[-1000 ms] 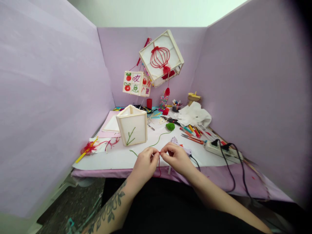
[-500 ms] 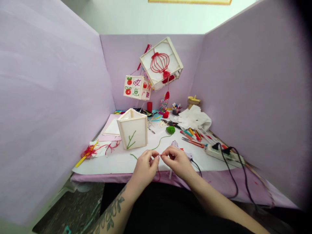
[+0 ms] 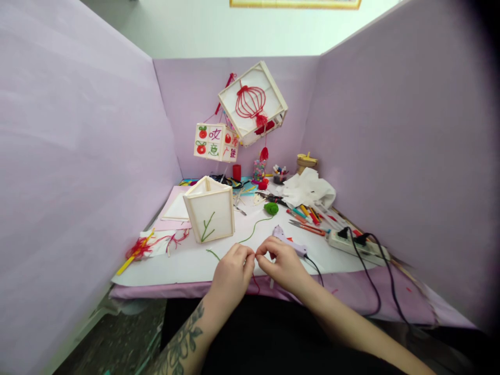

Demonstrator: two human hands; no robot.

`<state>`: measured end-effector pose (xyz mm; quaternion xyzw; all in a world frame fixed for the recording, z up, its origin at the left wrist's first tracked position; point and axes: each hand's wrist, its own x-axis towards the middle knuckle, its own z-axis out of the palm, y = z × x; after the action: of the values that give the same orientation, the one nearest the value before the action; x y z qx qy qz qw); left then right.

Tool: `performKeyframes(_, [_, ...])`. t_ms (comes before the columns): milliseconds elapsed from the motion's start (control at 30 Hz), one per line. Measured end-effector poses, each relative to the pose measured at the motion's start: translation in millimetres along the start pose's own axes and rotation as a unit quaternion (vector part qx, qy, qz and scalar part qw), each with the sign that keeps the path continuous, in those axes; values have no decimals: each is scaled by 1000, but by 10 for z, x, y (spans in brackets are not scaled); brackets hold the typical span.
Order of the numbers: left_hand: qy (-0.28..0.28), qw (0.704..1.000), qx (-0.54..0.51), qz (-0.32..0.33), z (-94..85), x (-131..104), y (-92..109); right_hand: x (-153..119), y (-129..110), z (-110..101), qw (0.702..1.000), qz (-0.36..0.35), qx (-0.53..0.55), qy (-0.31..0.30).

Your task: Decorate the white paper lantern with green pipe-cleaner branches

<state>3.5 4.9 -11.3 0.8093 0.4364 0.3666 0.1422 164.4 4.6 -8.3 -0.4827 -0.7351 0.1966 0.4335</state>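
Observation:
Fingertip to fingertip, my left hand (image 3: 233, 271) and my right hand (image 3: 283, 261) meet over the table's front edge. Both are closed in a pinch on red yarn (image 3: 256, 285), whose tail hangs below the fingers; the pinched part is mostly hidden. A short green strand (image 3: 213, 254) lies just beyond my left hand. Behind it stands a three-sided white lantern (image 3: 214, 216) with green stems on its front panel. A green yarn ball (image 3: 271, 209) trails a strand toward my hands. The lilac glue gun (image 3: 291, 244) rests beyond my right hand.
Orange-handled scissors (image 3: 308, 227), several markers (image 3: 308, 212) and a power strip (image 3: 359, 245) with black cords are on the right. Red yarn scraps (image 3: 136, 249) lie at left. A large lantern (image 3: 253, 101) and a smaller one (image 3: 214, 141) hang at the back. Crumpled white paper (image 3: 308, 188) sits behind.
My hands stay together at the red yarn, with the fingertips shifted slightly. The whole view has moved a little, and more of the glue gun shows.

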Motion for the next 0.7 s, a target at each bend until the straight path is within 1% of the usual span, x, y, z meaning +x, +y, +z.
performKeyframes(100, [0,1000,-10,-13,1,-1,-13,-10,-5,-23,1000,-14,-22,-3])
performKeyframes(167, [2,1000,-17,-18,5,2,-25,-25,-22,-34,996,-53,-68,21])
performKeyframes(267, [5,1000,-5,-11,14,9,-33,-52,-77,-37,972,-134,-184,59])
performKeyframes(333, [5,1000,7,-6,18,11,-26,-65,-126,-32,951,-166,-253,57])
performKeyframes(433, [2,1000,12,-10,11,8,-7,-76,-182,-24,929,-185,-317,40])
performKeyframes(500, [0,1000,7,-19,-1,5,2,-79,-194,-19,921,-191,-338,35])
performKeyframes(700, [-3,999,-9,-32,-16,9,4,-71,-156,12,914,-195,-354,43])
